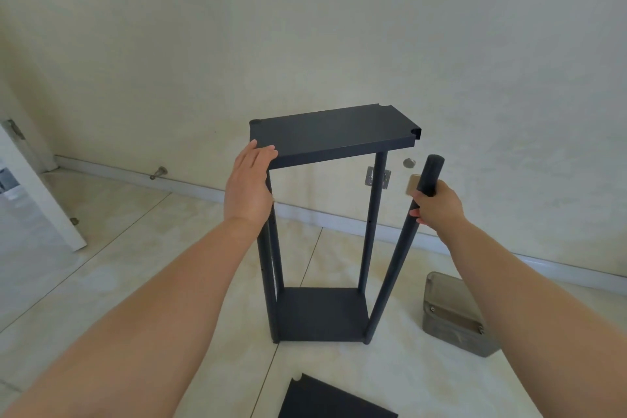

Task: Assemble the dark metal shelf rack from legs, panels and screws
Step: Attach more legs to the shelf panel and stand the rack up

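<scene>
The dark metal rack stands upright on the tiled floor. Its bottom panel (320,314) lies low between the legs, and a top panel (334,132) sits tilted on the upper ends. My left hand (249,185) lies with straight fingers over the top panel's near left corner, by the left legs (271,275). My right hand (437,204) grips the near right leg (395,258), which leans outward and stands apart from the top panel's corner notch. The far right leg (371,220) stands upright under the panel.
A spare dark panel (325,400) lies on the floor at the bottom edge. A grey metal box (454,314) sits to the right of the rack. The wall and skirting run close behind; a white door (40,200) stands at the left.
</scene>
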